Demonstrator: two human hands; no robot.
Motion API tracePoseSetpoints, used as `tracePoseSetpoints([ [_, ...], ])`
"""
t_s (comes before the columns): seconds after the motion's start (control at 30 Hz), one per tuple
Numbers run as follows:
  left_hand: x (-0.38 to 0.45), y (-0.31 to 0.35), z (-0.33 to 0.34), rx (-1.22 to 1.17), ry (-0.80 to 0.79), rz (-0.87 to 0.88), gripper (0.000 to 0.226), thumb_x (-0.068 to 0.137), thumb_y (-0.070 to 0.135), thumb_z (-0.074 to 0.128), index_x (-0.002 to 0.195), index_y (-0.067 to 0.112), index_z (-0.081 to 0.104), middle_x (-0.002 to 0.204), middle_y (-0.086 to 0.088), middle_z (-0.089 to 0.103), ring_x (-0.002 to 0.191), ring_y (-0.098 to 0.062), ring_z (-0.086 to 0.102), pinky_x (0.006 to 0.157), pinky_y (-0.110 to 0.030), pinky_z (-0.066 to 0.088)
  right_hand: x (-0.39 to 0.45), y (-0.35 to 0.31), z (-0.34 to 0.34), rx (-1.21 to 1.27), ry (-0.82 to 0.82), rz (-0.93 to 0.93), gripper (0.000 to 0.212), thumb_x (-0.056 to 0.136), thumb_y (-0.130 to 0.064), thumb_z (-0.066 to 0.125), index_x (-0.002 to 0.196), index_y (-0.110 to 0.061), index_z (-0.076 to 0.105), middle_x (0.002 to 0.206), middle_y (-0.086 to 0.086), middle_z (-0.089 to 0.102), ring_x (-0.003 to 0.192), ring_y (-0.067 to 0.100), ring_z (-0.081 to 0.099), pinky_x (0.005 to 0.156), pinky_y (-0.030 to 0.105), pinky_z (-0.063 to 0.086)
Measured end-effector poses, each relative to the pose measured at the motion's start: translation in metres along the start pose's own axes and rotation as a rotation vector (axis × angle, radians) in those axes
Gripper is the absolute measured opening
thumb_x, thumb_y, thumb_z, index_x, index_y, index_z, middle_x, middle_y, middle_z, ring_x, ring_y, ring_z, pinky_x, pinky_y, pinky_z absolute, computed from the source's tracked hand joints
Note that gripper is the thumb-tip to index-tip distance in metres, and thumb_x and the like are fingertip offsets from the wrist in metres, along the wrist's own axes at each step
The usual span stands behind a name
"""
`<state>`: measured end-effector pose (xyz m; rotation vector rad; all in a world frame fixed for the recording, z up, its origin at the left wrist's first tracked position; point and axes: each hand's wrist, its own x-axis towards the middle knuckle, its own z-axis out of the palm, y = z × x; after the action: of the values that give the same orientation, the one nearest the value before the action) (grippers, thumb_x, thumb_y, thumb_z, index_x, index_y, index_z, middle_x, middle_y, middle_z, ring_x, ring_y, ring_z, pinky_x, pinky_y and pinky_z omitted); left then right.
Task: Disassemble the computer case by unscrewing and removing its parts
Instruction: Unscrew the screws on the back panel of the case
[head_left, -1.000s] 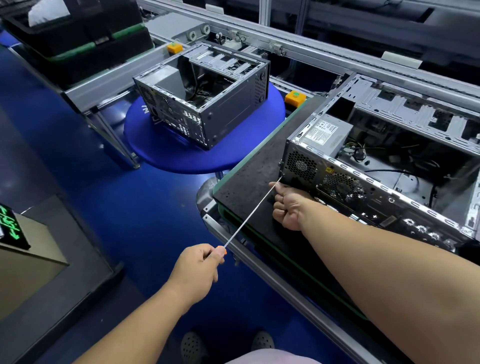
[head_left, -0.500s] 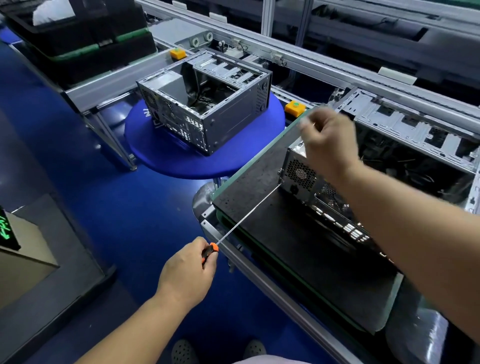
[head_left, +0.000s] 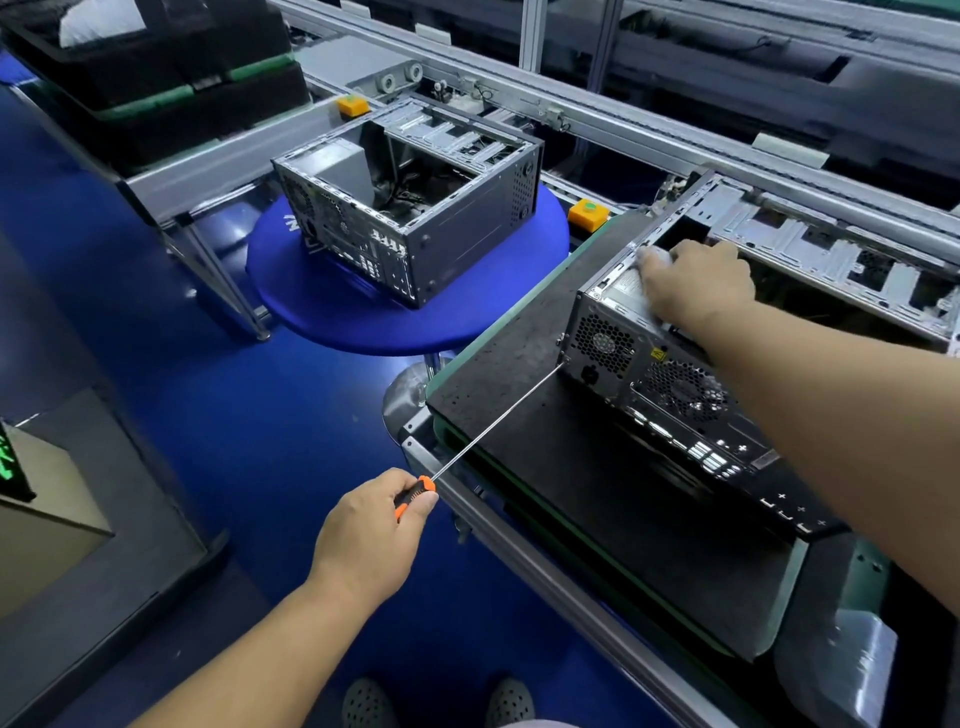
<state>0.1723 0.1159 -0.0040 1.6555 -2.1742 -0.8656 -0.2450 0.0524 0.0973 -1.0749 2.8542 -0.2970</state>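
Two hands work: the left hand grips a thin steel-shafted screwdriver — the right hand rests, fingers relaxed, on the perforated metal computer case.

One head-worn view (wide-angle) looks forward and steeply down, close over the black work pallet.

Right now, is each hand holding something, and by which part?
The left hand grips the long thin steel screwdriver by its orange-and-black handle. The right hand rests on the grey metal power supply; a grip cannot be told.
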Motion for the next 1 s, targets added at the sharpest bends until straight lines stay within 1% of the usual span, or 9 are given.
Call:
tracePoseSetpoints([
  [0.13,0.004,-0.005,-0.001,-0.037,-0.029,-0.017,0.022,0.101,0.050,0.061,0.086,0.035,0.061,0.074,0.011,0.064,0.070,-0.010,0.059,0.057,-0.031,0.045,0.004,0.002,-0.001,0.036,-0.012,-0.019,0.072,0.094,-0.071,0.030,0.126,-0.014,0.060,0.130,0.023,0.046,0.113,0.046,0.051,0.095,0.053,0.051],
  [0.27,0.013,-0.013,-0.002,-0.114,-0.092,-0.025,0.028,0.101,0.050,0.062,0.082,0.030,0.064,0.070,0.007,0.061,0.068,-0.019,0.058,0.062,-0.040,0.051,0.009,0.004,0.000,0.025,-0.026,-0.077,0.069,0.096,-0.071,0.033,0.110,-0.011,0.063,0.120,0.023,0.056,0.104,0.044,0.060,0.092,0.051,0.055],
  [0.4,0.022,-0.016,-0.003,-0.208,-0.170,-0.039,0.034,0.101,0.044,0.065,0.077,0.021,0.064,0.061,0.008,0.051,0.057,-0.015,0.043,0.056,-0.037,0.040,0.012,0.006,0.000,0.004,-0.017,-0.129,0.068,0.099,-0.069,0.034,0.103,-0.008,0.062,0.116,0.025,0.058,0.101,0.044,0.061,0.090,0.050,0.056],
  [0.47,0.025,-0.016,-0.002,-0.441,-0.310,-0.219,0.037,0.103,0.043,0.064,0.083,0.012,0.070,0.063,-0.001,0.051,0.054,-0.015,0.039,0.049,-0.032,0.034,0.013,0.007,0.000,-0.001,-0.020,-0.147,0.067,0.099,-0.069,0.034,0.100,-0.007,0.061,0.120,0.024,0.055,0.104,0.044,0.058,0.091,0.050,0.054],
  [0.57,0.027,-0.015,-0.009,-0.857,-0.632,-0.564,0.040,0.105,0.041,0.061,0.098,0.004,0.075,0.070,-0.005,0.052,0.051,-0.012,0.038,0.038,-0.022,0.026,0.013,0.010,-0.001,-0.015,-0.014,-0.167,0.067,0.098,-0.071,0.034,0.092,-0.009,0.060,0.118,0.023,0.053,0.103,0.043,0.056,0.086,0.047,0.051],
  [0.63,0.028,-0.014,-0.013,-0.939,-0.724,-0.612,0.041,0.104,0.041,0.061,0.102,0.002,0.074,0.070,-0.005,0.052,0.050,-0.011,0.040,0.035,-0.020,0.027,0.013,0.010,-0.003,-0.027,-0.015,-0.170,0.067,0.098,-0.072,0.034,0.091,-0.010,0.060,0.119,0.022,0.051,0.102,0.042,0.054,0.078,0.043,0.048],
  [0.8,0.022,-0.014,-0.016,-0.881,-0.710,-0.568,0.042,0.104,0.041,0.062,0.106,0.000,0.071,0.072,-0.007,0.054,0.052,-0.012,0.042,0.035,-0.021,0.029,0.007,0.011,-0.006,0.017,-0.043,-0.176,0.065,0.097,-0.072,0.038,0.094,-0.011,0.061,0.123,0.019,0.048,0.106,0.042,0.055,0.085,0.048,0.053],
  [0.9,0.015,-0.018,-0.017,-0.888,-0.705,-0.574,0.042,0.103,0.041,0.064,0.104,0.001,0.073,0.073,-0.008,0.055,0.053,-0.013,0.043,0.036,-0.021,0.030,0.000,0.012,-0.002,0.005,-0.042,-0.174,0.067,0.097,-0.072,0.036,0.105,-0.011,0.062,0.131,0.021,0.047,0.117,0.045,0.049,0.094,0.051,0.049],
  [1.0,0.010,-0.016,-0.015,-0.883,-0.684,-0.573,0.038,0.099,0.040,0.069,0.103,0.002,0.072,0.074,-0.008,0.056,0.053,-0.014,0.044,0.036,-0.021,0.029,-0.004,0.010,-0.005,-0.066,-0.054,-0.165,0.072,0.098,-0.073,0.030,0.116,-0.010,0.060,0.130,0.023,0.048,0.119,0.046,0.047,0.096,0.051,0.045],
])
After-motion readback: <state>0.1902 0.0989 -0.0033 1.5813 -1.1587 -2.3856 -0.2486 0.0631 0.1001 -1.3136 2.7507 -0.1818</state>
